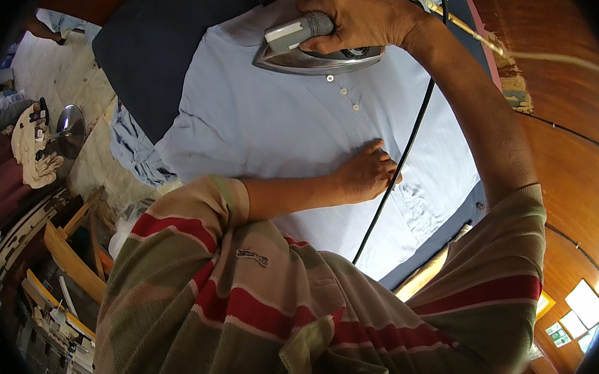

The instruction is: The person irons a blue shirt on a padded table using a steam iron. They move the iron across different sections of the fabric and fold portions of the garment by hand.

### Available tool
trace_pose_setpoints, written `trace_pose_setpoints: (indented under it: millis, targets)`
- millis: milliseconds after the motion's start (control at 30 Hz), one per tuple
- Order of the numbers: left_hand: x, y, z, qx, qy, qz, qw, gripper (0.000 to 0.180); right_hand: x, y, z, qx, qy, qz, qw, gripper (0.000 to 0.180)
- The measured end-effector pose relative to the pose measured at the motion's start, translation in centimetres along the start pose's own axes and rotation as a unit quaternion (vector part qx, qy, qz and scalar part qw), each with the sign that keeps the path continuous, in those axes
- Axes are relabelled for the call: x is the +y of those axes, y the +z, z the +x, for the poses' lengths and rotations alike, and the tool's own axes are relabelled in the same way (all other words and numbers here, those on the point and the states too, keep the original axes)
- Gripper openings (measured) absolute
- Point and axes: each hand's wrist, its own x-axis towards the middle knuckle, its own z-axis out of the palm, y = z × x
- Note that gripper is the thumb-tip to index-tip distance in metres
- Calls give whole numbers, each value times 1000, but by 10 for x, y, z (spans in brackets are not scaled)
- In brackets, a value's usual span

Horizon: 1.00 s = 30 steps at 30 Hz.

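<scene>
Gripping an iron [318, 53] by its handle, right hand [360, 12] is closed tight; left hand [368, 172] is pressing, fingers loosely curled, on pale blue shirt [267, 127], holding nothing.

Setting: a small ironing or laundry workroom, likely in a home. At your twelve o'clock, a padded ironing board with dark blue cover [144, 52] carries a light blue shirt [274, 126] and an electric iron [318, 57] with black cord [408, 145]. At nine o'clock, crumpled garments [137, 153] and cloths [33, 150] lie heaped. At three o'clock, wood-panelled walls [567, 140] curve round you.
</scene>
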Motion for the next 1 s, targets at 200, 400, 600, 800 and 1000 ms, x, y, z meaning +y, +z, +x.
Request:
trace_pose_setpoints:
  millis: [200,400,600,800,1000]
  targets:
    - [5,-5,5,-48,-9,5,999,15,14,-3,3,39,27,-11,999,55]
    - [-3,1,-1,32,29,46,998,18,17,19,-3,150,50,-101,982,56]
    - [0,-5,0,-20,5,4,1000,21,20,19,-3,111,43,-59,991,49]
    - [1,-9,3,-29,-13,-42,999,14,2,14,14,91,24,-53,994,47]
    - [0,-2,0,16,6,-10,1000,10,6,20,5,88,-77,-50,992,44]
